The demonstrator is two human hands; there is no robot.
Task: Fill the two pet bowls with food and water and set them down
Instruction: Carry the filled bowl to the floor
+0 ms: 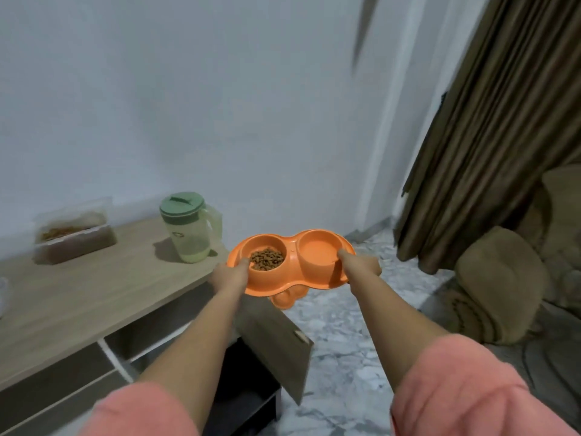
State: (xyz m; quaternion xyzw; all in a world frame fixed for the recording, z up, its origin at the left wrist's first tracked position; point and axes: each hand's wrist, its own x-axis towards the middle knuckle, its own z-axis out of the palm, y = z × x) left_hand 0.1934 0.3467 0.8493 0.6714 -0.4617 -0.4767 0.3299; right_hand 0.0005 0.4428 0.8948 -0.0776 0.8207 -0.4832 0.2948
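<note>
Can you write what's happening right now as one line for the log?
left hand: grips feeder | right hand: grips feeder | orange double bowl feeder: held in air, kibble left, water right | not yet set down

No words, numbers or brand names can be read anywhere. The only marking is a small pale-green emblem on the side of the clear pitcher (191,229) standing on the worktop (94,297), too blurred to make out.

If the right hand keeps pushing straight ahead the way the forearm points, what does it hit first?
Nothing near. The right hand grips the orange double bowl in mid-air; beyond lies open marble floor, then probably the white wall. Depth is unclear.
</note>
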